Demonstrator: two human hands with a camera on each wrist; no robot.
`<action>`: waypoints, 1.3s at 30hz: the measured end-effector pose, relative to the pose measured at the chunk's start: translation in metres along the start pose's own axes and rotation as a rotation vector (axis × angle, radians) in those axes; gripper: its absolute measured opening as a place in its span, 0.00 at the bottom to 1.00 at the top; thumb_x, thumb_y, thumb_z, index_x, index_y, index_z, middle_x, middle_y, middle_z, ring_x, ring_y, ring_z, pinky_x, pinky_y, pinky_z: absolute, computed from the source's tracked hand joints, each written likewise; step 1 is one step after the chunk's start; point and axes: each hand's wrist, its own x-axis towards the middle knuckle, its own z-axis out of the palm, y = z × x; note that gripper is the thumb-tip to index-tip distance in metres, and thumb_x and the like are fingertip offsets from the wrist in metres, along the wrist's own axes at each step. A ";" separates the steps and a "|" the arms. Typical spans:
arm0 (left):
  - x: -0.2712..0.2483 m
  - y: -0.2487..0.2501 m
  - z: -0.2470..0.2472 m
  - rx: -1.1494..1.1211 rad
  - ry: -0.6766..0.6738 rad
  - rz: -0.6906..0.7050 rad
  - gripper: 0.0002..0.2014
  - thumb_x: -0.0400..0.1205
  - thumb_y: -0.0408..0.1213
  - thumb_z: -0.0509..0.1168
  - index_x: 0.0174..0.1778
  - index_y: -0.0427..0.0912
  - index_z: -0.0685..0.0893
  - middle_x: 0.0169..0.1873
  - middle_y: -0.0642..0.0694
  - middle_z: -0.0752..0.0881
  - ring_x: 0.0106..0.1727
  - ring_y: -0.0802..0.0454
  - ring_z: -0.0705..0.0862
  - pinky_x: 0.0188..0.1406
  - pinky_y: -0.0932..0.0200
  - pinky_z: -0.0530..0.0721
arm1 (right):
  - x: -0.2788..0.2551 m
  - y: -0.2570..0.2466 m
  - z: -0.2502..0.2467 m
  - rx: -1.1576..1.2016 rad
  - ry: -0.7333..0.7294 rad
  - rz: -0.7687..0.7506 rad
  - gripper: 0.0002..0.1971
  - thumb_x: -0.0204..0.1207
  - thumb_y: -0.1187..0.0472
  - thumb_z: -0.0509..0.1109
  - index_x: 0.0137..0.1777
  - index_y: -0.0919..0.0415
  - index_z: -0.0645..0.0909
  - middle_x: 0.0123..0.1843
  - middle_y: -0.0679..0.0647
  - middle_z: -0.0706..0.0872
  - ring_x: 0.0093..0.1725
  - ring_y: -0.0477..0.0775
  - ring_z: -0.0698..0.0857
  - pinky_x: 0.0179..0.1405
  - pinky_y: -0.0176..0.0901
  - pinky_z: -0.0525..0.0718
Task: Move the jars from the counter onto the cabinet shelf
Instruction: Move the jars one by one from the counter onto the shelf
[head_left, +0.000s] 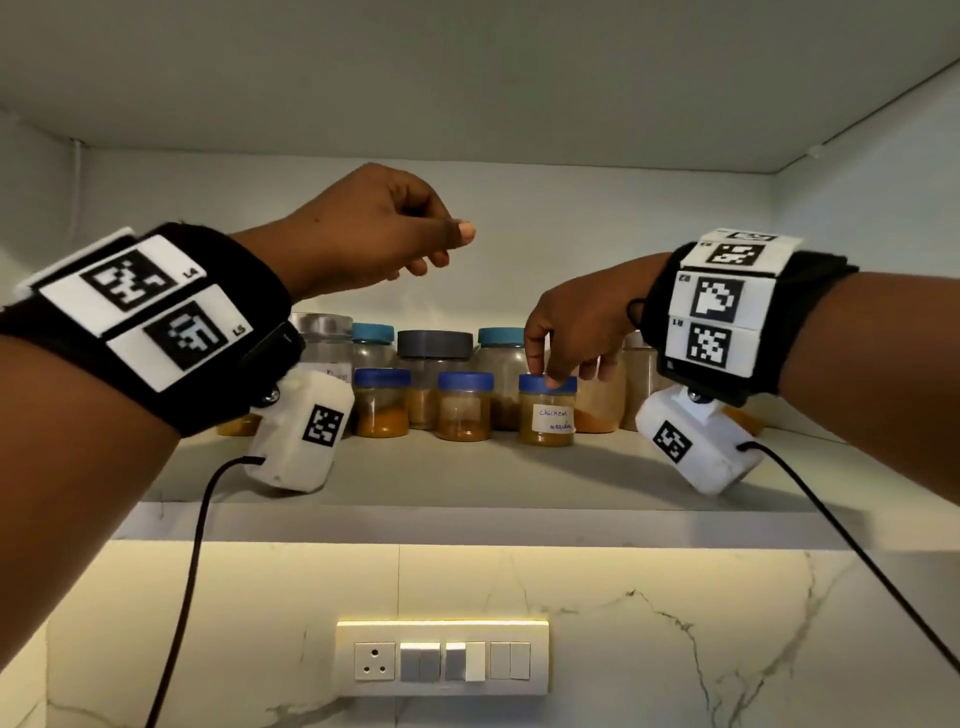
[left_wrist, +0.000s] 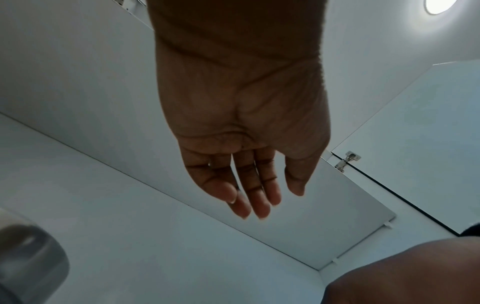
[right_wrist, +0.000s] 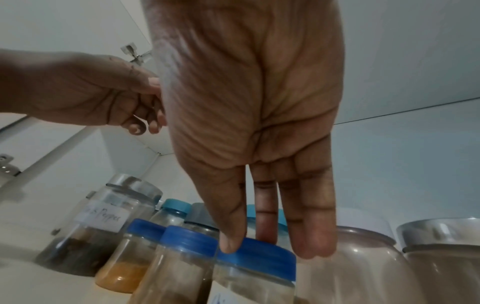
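On the cabinet shelf (head_left: 467, 483) stands a small blue-lidded jar (head_left: 547, 418) with a handwritten label and brown-orange contents. My right hand (head_left: 556, 374) reaches down onto it, and its straight fingertips touch the blue lid (right_wrist: 255, 253). Two more blue-lidded jars (head_left: 382, 402) (head_left: 465, 405) stand to its left in the front row. My left hand (head_left: 441, 254) hovers higher up over the jars. Its fingers (left_wrist: 259, 201) hang relaxed and it holds nothing.
Behind the front row stand larger jars with teal, grey (head_left: 435, 345) and silver lids; one is labelled pepper (right_wrist: 103, 222). Front of the shelf is bare. Below are a marble wall and a switch panel (head_left: 441, 657). A door hinge (left_wrist: 348, 161) shows at the right.
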 end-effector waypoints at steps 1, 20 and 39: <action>0.001 -0.001 0.000 -0.009 0.001 0.009 0.16 0.80 0.51 0.65 0.51 0.41 0.86 0.44 0.49 0.88 0.45 0.53 0.86 0.42 0.58 0.83 | 0.002 -0.001 0.000 -0.012 -0.006 0.018 0.13 0.76 0.64 0.74 0.59 0.59 0.82 0.47 0.57 0.84 0.47 0.60 0.86 0.41 0.47 0.89; -0.028 0.061 0.003 0.044 -0.045 0.191 0.14 0.83 0.51 0.61 0.53 0.45 0.82 0.43 0.55 0.86 0.42 0.61 0.85 0.32 0.72 0.81 | -0.069 0.044 0.005 -0.027 0.041 0.058 0.26 0.77 0.52 0.70 0.74 0.41 0.69 0.60 0.52 0.82 0.55 0.55 0.83 0.51 0.49 0.86; -0.380 -0.084 0.185 -0.118 -0.696 -0.332 0.19 0.73 0.63 0.63 0.45 0.52 0.85 0.36 0.55 0.87 0.38 0.60 0.85 0.41 0.56 0.84 | -0.118 0.010 0.185 -0.072 1.345 0.017 0.18 0.85 0.53 0.56 0.35 0.55 0.79 0.29 0.54 0.75 0.32 0.57 0.79 0.37 0.46 0.66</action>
